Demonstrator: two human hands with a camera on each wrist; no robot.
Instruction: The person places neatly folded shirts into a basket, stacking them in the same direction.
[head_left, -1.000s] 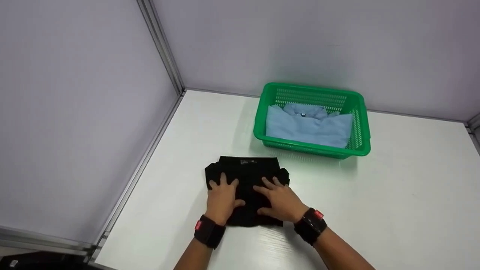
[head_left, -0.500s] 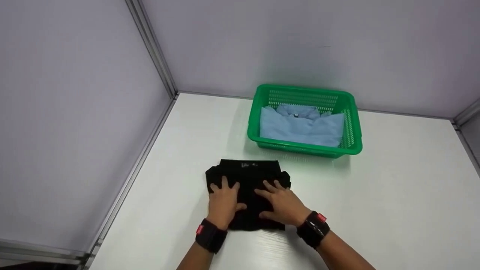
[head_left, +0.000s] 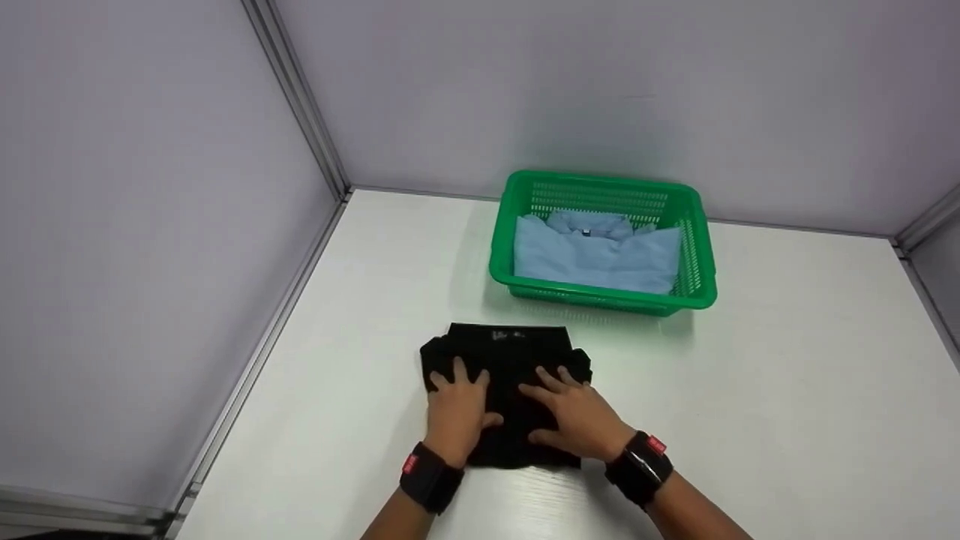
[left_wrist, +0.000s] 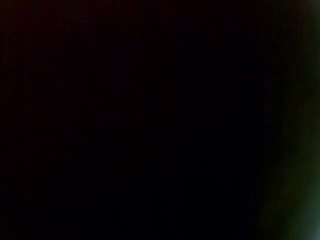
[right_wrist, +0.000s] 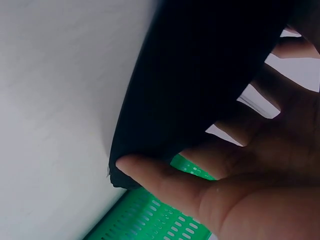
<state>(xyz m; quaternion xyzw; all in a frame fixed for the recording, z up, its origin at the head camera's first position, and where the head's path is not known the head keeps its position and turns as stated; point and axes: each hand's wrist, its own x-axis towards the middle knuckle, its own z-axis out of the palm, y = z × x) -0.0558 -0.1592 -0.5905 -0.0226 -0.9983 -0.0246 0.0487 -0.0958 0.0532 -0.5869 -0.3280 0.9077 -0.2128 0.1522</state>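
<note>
A folded black garment [head_left: 510, 442] lies flat on the white table, with small pale print near its far edge. My left hand [head_left: 456, 412] presses on its left half, fingers spread. On the right half rests my right hand [head_left: 581, 420], its fingers spread as well. The right wrist view has the dark cloth [right_wrist: 185, 75] beside the thumb and fingers of the right hand [right_wrist: 260, 195]. Almost everything in the left wrist view is black.
Behind the garment, toward the right, a green plastic basket [head_left: 502, 259] holds a folded light blue collared shirt [head_left: 592, 259]. Grey panels [head_left: 172, 225] enclose the table [head_left: 787, 375] at the back and left. Both wrists wear black bands [head_left: 431, 478].
Both hands and the garment have slid slightly right relative to the table and basket. The head view has shifted a little. The hands keep the same spread pose.
</note>
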